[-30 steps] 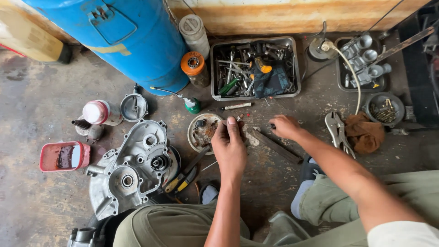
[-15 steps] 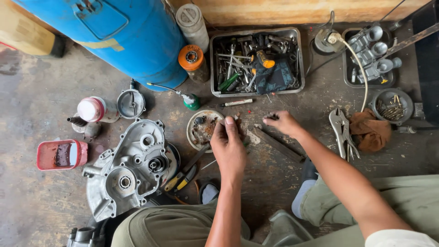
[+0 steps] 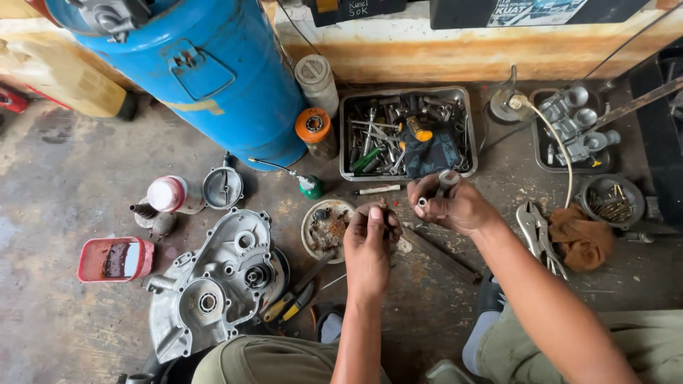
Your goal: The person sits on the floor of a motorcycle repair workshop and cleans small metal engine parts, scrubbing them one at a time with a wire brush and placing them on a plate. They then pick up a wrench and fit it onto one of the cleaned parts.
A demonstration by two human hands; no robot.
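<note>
My right hand is raised over the concrete floor and grips a short metal socket-like tool by its grey shaft. My left hand hovers beside it, pinching a small dark bolt between thumb and fingers. Just left of that hand lies a small round dish with rusty small parts. A metal tray full of wrenches and sockets stands beyond both hands.
A grey engine cover lies at lower left with pliers beside it. A blue drum stands at the back. Locking pliers, a brown rag, a bowl of screws and a red tub surround me.
Both hands lifted off the floor. My right hand picked up the socket-like tool and my left hand took up a small bolt; the two hands came closer together.
</note>
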